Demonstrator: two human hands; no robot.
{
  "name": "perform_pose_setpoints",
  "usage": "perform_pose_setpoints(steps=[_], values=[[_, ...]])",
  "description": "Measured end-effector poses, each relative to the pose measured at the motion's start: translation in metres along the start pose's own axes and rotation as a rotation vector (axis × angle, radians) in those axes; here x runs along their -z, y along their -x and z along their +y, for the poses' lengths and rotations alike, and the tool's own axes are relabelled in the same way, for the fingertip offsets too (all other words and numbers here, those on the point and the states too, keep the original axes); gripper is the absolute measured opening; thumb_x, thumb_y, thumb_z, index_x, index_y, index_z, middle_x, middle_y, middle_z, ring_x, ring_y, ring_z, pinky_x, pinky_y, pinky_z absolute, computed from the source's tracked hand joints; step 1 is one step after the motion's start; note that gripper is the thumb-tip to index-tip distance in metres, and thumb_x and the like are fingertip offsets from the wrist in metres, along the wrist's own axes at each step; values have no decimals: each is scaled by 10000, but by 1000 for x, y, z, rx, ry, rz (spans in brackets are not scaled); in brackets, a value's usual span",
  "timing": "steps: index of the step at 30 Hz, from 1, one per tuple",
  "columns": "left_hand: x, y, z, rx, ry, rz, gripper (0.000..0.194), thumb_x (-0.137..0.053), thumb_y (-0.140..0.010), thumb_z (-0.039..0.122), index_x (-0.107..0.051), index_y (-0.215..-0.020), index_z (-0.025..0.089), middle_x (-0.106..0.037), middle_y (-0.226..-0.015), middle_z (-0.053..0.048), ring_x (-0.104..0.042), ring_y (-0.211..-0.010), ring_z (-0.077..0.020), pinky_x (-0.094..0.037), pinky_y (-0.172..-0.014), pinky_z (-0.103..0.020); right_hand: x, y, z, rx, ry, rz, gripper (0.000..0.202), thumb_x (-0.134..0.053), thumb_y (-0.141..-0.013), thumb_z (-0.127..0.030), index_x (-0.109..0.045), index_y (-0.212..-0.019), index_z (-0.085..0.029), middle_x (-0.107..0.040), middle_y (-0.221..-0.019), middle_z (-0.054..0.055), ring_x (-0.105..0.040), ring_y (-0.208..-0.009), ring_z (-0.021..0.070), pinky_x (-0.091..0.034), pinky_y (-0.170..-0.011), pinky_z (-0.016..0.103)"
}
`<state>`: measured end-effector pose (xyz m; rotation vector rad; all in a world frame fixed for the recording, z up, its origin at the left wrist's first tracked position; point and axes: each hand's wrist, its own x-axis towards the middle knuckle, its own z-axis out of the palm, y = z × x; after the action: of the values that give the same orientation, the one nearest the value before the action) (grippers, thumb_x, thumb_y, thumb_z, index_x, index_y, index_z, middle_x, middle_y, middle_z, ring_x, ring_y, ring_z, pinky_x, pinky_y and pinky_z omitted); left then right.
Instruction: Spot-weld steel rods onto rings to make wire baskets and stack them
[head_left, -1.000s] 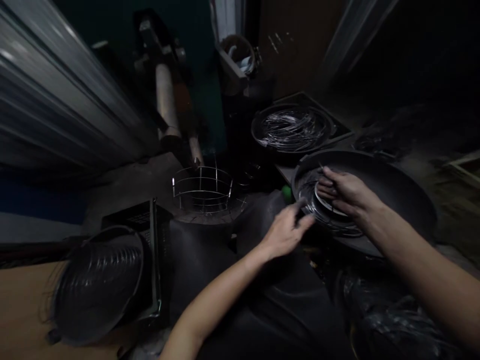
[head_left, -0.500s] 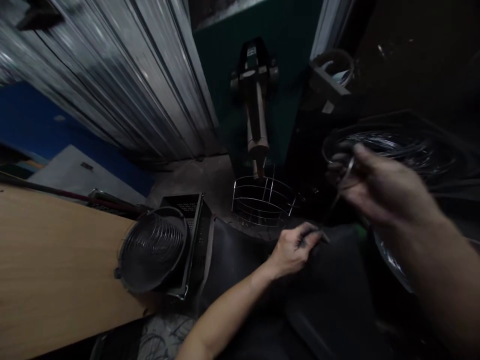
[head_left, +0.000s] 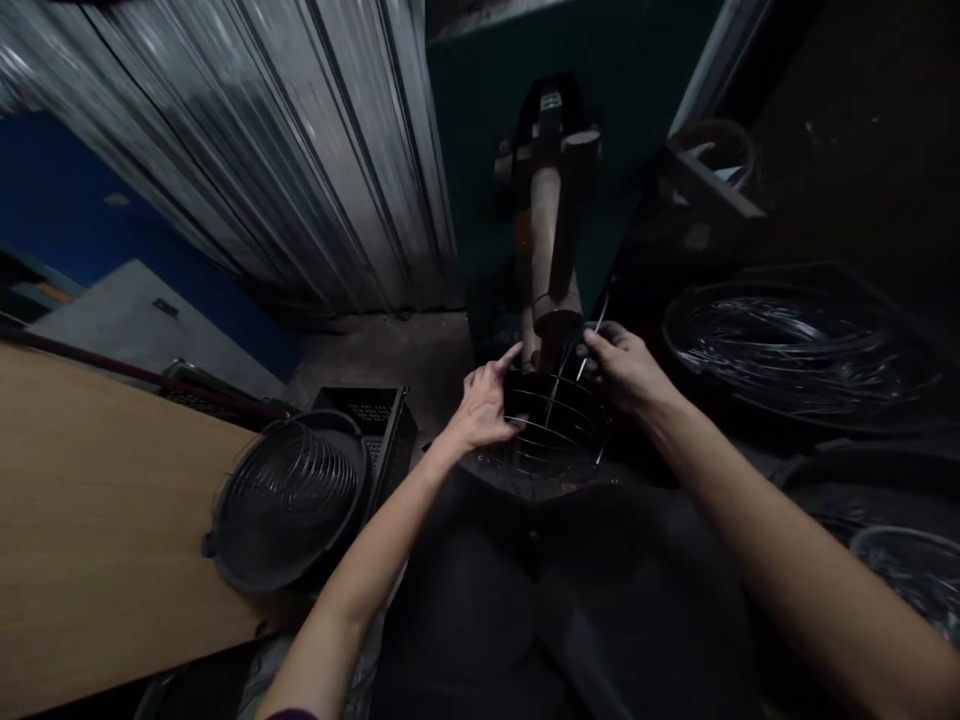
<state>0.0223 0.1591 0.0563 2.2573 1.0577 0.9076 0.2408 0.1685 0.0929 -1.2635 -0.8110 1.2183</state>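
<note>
A round wire frame (head_left: 559,420) hangs at the lower end of a machine's metal arms (head_left: 553,230). My left hand (head_left: 484,405) is at the left side of this frame, fingers spread, with the thumb and a fingertip against its wires. On the other side, my right hand (head_left: 619,365) pinches a thin metal rod (head_left: 602,312) beside the machine's tip. The rod stands steeply, and its lower part is hard to see against the dark background.
A black bucket (head_left: 289,575) with coiled wire rings stands left, beside a black crate (head_left: 367,405) and a wooden board (head_left: 112,520). At right, a large tub (head_left: 795,410) holds many shiny wires; another container (head_left: 825,465) sits below it.
Both hands have moved up to the wire frame, my left hand leftward with its fingers now spread. My right hand has come in from the right with the rod. The view has shifted slightly.
</note>
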Motion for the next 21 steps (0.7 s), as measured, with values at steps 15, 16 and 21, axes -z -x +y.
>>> perform_pose_setpoints(steps=[15,16,21], values=[[-32,1,-32,-135,384,350,851,-661,-644,209,-183,-1347,250,-504,-956,-3,-534,-867,-154,-439,-852,-354,-30,-4,4,-1,86,-73,300,-760,-665,-336,-496,-713,-200,-438,-494,-49,-371,-388,66,-293,-347,189],[-32,1,-33,-128,384,344,856,-670,-647,215,-182,-1349,248,-505,-960,-6,-535,-872,-156,-438,-856,-356,-30,-4,4,-6,88,-67,312,-769,-652,-343,-498,-712,-201,-435,-487,-51,-372,-386,67,-296,-352,192],[-33,0,-38,-99,403,327,867,-692,-658,254,-180,-1357,238,-509,-963,-14,-532,-887,-161,-438,-857,-361,-33,-8,8,-45,62,-29,344,-782,-610,-349,-502,-742,-199,-447,-486,-61,-392,-392,65,-305,-374,186]])
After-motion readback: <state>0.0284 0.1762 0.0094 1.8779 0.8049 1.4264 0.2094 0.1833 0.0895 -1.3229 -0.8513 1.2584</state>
